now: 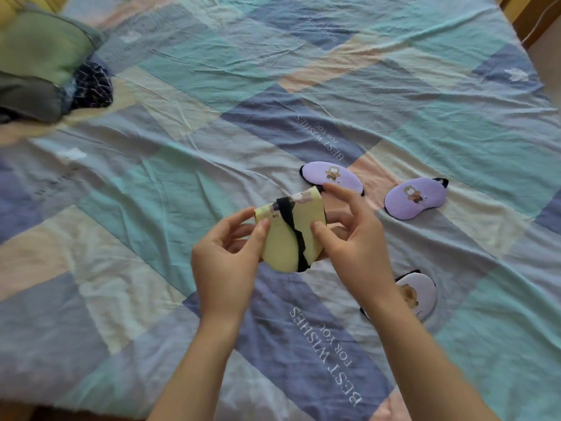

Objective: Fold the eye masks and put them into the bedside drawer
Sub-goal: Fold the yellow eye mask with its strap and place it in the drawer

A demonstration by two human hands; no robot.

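We pinch the folded yellow eye mask [283, 238] between left hand [226, 262] and right hand [349, 235], mid-fold; next we likely wrap its black strap [293, 226] snug.

Bed covered by a patchwork quilt [188, 165]: blocks of teal, slate blue, cream, pale peach. Fabric creased throughout. White lettering "BEST WISHES FOR YOU" printed on two of the blue blocks, one mid-frame, one near bottom. Small white star-like marks on some blocks.

Top left: heap of clothes [45, 65], blurred; a pale green piece on top, grey beneath, dark navy patterned cloth at its right edge.

Top right corner: wooden furniture [528, 16] just beside the bed edge, a thin white cord [538, 22] across it.
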